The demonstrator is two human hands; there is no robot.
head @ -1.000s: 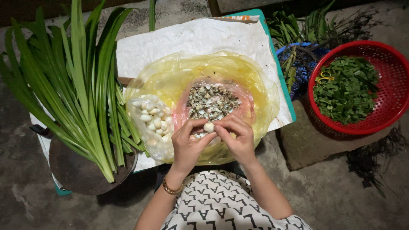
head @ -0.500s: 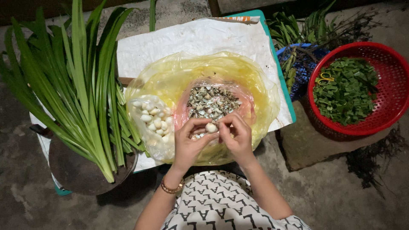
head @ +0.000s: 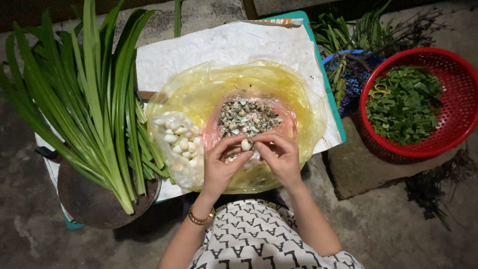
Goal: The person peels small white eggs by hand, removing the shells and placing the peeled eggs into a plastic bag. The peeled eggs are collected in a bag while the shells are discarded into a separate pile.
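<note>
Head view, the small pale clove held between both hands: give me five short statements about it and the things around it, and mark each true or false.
1. Both the left hand and the right hand pinch the small pale clove at their fingertips. True.
2. The round red plastic basket holds peeled white cloves. False: it holds chopped green pieces.
3. A gold bracelet sits on the left wrist. True.
4. The long green leaves lie to the right of the hands. False: they lie to the left.
5. The pile of papery peelings sits in a pink plastic bag, beyond the hands. True.
</note>
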